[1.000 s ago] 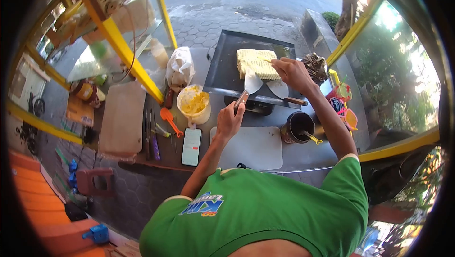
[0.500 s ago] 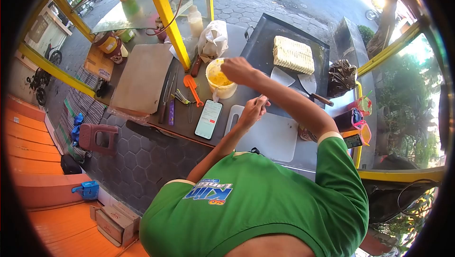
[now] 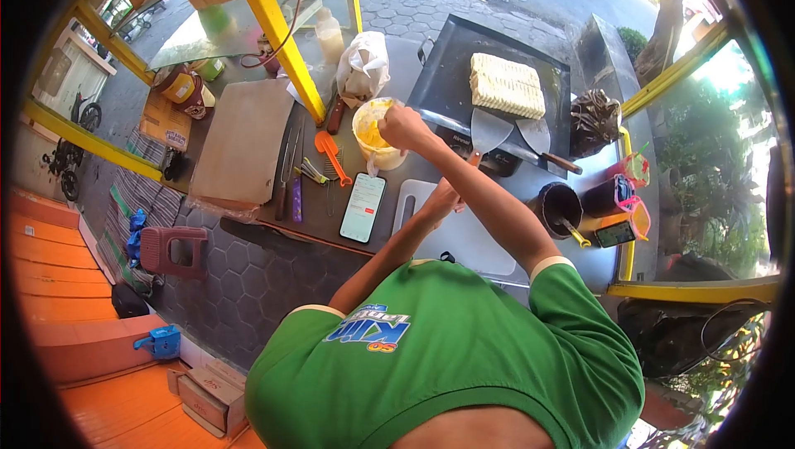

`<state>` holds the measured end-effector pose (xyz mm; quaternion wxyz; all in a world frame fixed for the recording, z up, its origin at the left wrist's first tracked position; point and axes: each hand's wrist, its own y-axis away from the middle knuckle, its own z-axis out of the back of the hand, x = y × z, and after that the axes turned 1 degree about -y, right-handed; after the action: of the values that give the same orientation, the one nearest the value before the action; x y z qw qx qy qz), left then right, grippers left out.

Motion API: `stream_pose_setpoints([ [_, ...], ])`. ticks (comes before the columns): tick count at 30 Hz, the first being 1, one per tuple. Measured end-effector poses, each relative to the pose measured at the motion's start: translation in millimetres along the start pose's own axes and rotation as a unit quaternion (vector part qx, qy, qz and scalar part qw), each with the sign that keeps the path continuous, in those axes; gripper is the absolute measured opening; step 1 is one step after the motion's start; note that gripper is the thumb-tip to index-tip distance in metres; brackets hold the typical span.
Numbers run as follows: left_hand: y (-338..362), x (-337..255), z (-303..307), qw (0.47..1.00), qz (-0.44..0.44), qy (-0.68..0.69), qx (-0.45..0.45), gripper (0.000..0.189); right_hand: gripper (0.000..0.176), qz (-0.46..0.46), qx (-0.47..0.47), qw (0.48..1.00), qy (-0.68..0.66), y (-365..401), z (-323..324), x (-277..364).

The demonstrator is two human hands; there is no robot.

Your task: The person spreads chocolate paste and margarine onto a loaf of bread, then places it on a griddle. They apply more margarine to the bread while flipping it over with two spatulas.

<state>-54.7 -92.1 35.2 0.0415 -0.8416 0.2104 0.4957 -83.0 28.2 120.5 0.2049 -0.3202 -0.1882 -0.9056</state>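
My right hand point(image 3: 403, 129) is closed at the rim of a white tub point(image 3: 378, 157) with soft yellow spread point(image 3: 370, 132) inside. Whatever the fingers grip there is hidden. Lower down, my left hand point(image 3: 447, 199) is closed above a white cutting board point(image 3: 489, 238); what it holds is hard to see. A wide metal spatula point(image 3: 491, 129) rests at the griddle's near edge, its handle running behind my right forearm. On the black griddle point(image 3: 451, 56) lies a pale ridged block point(image 3: 507, 86) that looks like noodles, beside a second spatula point(image 3: 535, 134).
A phone point(image 3: 363, 207) and an orange slotted tool point(image 3: 333, 158) lie left of the tub. Farther left is a brown board point(image 3: 246, 139). A dark pot point(image 3: 556, 205) with a yellow-handled utensil stands right. Yellow posts point(image 3: 277, 35) frame the stall. A white bag point(image 3: 363, 68) sits behind the tub.
My right hand stays at the tub, slightly lower against its rim. My right forearm has shifted left, showing more of the spatula and the dark pot. The whole view has shifted a little.
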Motion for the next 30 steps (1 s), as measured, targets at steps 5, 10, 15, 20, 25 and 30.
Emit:
stream_pose_setpoints([
  [5,5.6,-2.6,-4.3,0.999,-0.005,-0.016,0.037,0.040,0.038,-0.077,-0.003,0.951,-0.298,-0.2,1.4,-5.9],
  [10,4.0,-7.8,-7.2,0.999,0.027,-0.039,-0.016,0.034,0.037,-0.064,0.038,0.950,-0.303,49.0,38.6,-15.9],
  [15,6.2,-23.7,-17.6,0.983,-0.030,-0.162,-0.081,0.036,0.031,0.010,-0.100,0.965,-0.242,107.5,127.6,-77.8],
  [20,0.3,-34.2,-25.1,0.960,-0.091,-0.234,-0.127,0.040,0.031,-0.083,-0.387,0.917,0.040,117.9,208.8,-168.9],
  [25,-0.9,-28.9,-33.7,0.899,-0.138,-0.378,-0.174,0.041,0.031,-0.112,-0.391,0.910,0.082,96.8,222.4,-199.5],
  [30,-14.9,-27.9,-35.1,0.878,-0.148,-0.416,-0.184,0.043,0.024,-0.073,-0.234,0.919,0.310,73.9,190.0,-213.9],
])
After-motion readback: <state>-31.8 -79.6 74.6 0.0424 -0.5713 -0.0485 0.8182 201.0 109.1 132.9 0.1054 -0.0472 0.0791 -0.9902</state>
